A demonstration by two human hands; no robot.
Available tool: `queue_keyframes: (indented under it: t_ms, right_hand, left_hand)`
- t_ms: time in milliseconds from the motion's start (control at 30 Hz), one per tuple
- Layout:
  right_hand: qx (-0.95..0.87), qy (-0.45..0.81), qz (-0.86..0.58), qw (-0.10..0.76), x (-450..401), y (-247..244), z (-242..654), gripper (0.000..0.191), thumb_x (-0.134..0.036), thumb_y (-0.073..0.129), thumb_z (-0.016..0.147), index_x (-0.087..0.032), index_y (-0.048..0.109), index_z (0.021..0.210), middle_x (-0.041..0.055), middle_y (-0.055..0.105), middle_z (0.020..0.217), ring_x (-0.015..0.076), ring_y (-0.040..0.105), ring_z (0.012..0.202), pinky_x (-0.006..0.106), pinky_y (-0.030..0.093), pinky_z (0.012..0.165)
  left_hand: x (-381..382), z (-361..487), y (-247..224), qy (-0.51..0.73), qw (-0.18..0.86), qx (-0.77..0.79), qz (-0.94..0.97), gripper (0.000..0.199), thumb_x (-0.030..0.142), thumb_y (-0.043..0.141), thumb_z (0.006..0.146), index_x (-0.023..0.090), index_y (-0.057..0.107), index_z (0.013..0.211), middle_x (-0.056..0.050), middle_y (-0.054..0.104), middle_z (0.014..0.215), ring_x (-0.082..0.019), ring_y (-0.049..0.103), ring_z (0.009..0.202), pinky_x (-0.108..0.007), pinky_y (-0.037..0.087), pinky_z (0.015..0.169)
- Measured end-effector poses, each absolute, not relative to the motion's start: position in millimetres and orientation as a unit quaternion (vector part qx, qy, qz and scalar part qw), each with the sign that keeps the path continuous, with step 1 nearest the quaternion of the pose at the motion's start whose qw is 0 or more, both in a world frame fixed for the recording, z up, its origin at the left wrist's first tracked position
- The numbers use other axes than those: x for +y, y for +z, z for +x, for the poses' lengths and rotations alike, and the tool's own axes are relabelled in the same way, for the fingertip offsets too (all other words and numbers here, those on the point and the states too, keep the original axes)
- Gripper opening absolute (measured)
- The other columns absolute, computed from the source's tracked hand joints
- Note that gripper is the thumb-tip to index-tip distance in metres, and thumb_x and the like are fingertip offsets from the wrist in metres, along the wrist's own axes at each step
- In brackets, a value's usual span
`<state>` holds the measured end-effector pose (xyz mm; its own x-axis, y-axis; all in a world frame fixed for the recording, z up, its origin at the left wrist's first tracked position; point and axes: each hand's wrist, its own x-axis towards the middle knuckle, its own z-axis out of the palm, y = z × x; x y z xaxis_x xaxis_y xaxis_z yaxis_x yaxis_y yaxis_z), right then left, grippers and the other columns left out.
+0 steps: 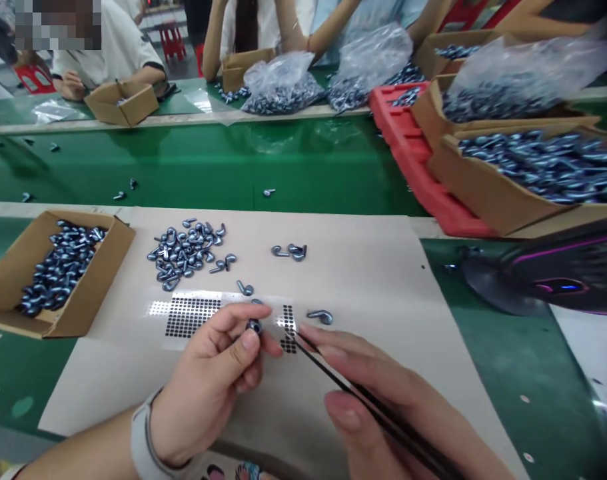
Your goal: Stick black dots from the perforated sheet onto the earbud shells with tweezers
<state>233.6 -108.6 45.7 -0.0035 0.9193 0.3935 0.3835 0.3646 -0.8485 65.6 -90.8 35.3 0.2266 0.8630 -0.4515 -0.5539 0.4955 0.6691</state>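
On the beige work mat [363, 287], the person's left hand [206, 393] is pinching a small curved blue-grey part [254, 326] between the thumb and the bent fingers, with a pale band [146, 440] circling that wrist. The right hand [383, 407] is gripping long black tweezers [363, 390] with its fingers closed around the shank, and the tweezer tips are pointing at the held part from just beside it. A perforated sheet of black dots [193, 317] is lying under the hands, just left of them. Loose curved parts [183, 253] are heaping up farther away on the mat, while a few single ones [319, 317] are resting nearby on the right. A cardboard tray [108, 267] filled with more parts is sitting at the left. Beyond a green bench [233, 167], a red crate [423, 180] and cardboard trays [503, 193] are holding similar parts on the far right, and a co-worker's hand [72, 85] is resting beside a small box [122, 103] at the far left.
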Motion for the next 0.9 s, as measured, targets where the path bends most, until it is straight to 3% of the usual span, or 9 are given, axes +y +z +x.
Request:
queue_keyframes:
  t_ms: [200, 567, 733, 900]
  right_hand:
    - [-0.725, 0.253, -0.444, 0.462, -101, 40, 237, 0.024, -0.012, 0.062, 0.087, -0.024, 0.067, 0.107, 0.0060, 0.076, 0.107, 0.0239, 0.074, 0.096, 0.038, 0.064, 0.087]
    - [-0.784, 0.224, -0.414, 0.405, -102, 40, 236, 0.021, -0.011, 0.061, 0.087, -0.021, 0.062, 0.105, 0.0070, 0.076, 0.103, 0.0212, 0.073, 0.099, 0.039, 0.060, 0.092]
    - [-0.784, 0.233, -0.408, 0.405, -102, 38, 235, 0.022, -0.008, 0.060, 0.087, -0.020, 0.061, 0.107, 0.0066, 0.075, 0.105, 0.0173, 0.071, 0.101, 0.033, 0.059, 0.093]
    - [-0.775, 0.241, -0.421, 0.404, -103, 39, 234, 0.025, -0.007, 0.061, 0.086, -0.022, 0.062, 0.107, 0.0058, 0.075, 0.104, 0.0188, 0.072, 0.098, 0.035, 0.061, 0.089]
  left_hand:
    - [-93, 62, 27, 0.452, 0.761, 0.410, 0.223, 0.025, 0.034, 0.082, 0.077, 0.020, 0.069, 0.093, 0.003, 0.060, 0.072, -0.003, 0.043, 0.054, -0.014, 0.033, 0.049]
    - [-95, 63, 20, 0.423, 0.753, 0.422, 0.278, 0.022, 0.035, 0.075, 0.082, 0.020, 0.068, 0.097, 0.005, 0.047, 0.067, -0.007, 0.042, 0.059, -0.017, 0.033, 0.053]
    - [-95, 63, 21, 0.417, 0.745, 0.431, 0.292, 0.021, 0.034, 0.074, 0.082, 0.019, 0.068, 0.096, 0.004, 0.050, 0.069, -0.008, 0.042, 0.062, -0.019, 0.032, 0.057]
    - [-96, 62, 22, 0.411, 0.736, 0.440, 0.309, 0.019, 0.033, 0.072, 0.084, 0.020, 0.068, 0.096, 0.003, 0.050, 0.070, -0.011, 0.043, 0.065, -0.022, 0.034, 0.059]
